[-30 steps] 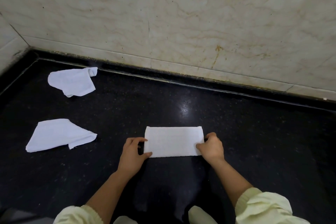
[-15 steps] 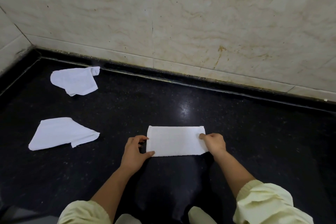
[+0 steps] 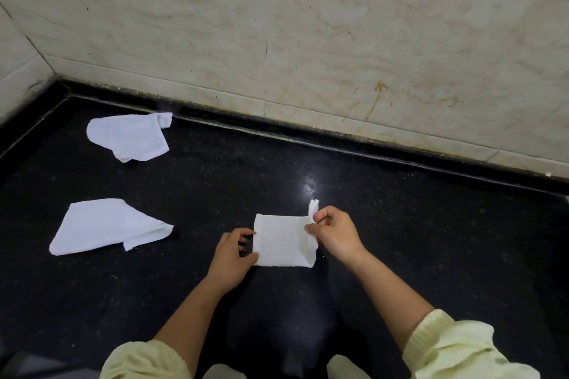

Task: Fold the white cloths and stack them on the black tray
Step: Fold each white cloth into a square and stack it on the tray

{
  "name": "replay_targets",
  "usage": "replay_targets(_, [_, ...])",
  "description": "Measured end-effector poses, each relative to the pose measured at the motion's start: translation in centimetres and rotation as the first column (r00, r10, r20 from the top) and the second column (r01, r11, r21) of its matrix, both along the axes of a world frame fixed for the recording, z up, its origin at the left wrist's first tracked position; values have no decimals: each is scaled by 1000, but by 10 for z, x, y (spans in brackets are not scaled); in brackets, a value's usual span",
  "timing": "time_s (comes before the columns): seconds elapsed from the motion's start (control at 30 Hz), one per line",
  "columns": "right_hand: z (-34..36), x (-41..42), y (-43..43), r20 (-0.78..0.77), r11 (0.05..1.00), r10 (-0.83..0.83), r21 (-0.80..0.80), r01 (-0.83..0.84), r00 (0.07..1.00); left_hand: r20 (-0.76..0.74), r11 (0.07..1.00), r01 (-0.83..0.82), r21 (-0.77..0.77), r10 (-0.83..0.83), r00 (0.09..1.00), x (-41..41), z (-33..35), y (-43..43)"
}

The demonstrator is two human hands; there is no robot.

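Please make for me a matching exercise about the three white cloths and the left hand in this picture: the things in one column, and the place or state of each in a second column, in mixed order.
Things:
1. middle cloth
2. far-left cloth
3. near-left cloth
4. left hand

States:
A. lies rumpled, close to the wall
B. holds the middle cloth's left edge
C. right end raised, pinched by the right hand
D. lies untouched, one corner pointing right

Pairs: 1-C, 2-A, 3-D, 4-B
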State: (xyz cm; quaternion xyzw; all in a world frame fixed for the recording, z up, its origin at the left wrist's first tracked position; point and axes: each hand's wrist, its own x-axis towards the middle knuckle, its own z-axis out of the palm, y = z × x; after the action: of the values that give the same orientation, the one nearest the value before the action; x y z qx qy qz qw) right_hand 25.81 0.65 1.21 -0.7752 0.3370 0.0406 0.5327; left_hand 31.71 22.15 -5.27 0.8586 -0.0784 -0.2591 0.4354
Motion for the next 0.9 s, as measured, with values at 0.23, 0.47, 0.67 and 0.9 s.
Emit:
replay_targets(0.23, [-12, 25, 41, -113, 983, 150, -88, -160, 982, -2, 1000, 3, -28, -3, 1000, 2, 0, 2])
replay_targets(0.47, [-28, 36, 63, -201, 968, 193, -124, -220, 960, 5, 999, 17, -41, -17, 1000, 1, 0, 5])
replay_targets(0.67, [-37, 42, 75, -220, 954, 223, -149, -259, 950, -7, 998, 26, -56, -27, 1000, 2, 1, 6])
replay_targets(0.9, [-41, 40, 79, -210, 947, 254, -146, -287, 944, -29, 998, 11, -56, -12, 1000, 3, 2, 7])
